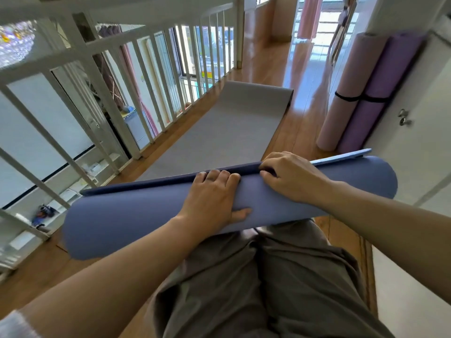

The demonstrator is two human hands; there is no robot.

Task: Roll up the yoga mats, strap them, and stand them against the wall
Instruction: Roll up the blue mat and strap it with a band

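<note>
The rolled blue mat (122,220) lay crosswise, near the body. The left hand (214,193) gripped it and the right hand (290,176) pinched its loose edge. Rolling seemed finished; strapping probably came next, which called for keeping the roll tight.

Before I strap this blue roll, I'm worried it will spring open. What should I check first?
1. Blue mat rolled to its end: ok, only the edge flap is loose.
2. Flap lying flat: not ok, it lifts off near the right end.
3. Grip: ok, left hand wraps the roll, right hand pinches the flap.
4. Free strap within reach: cannot tell, none in view.
5. Other rolls stowed: ok, pink mat and purple mat stand strapped at the right.
6. Grey mat: not ok, it lies unrolled.
</note>
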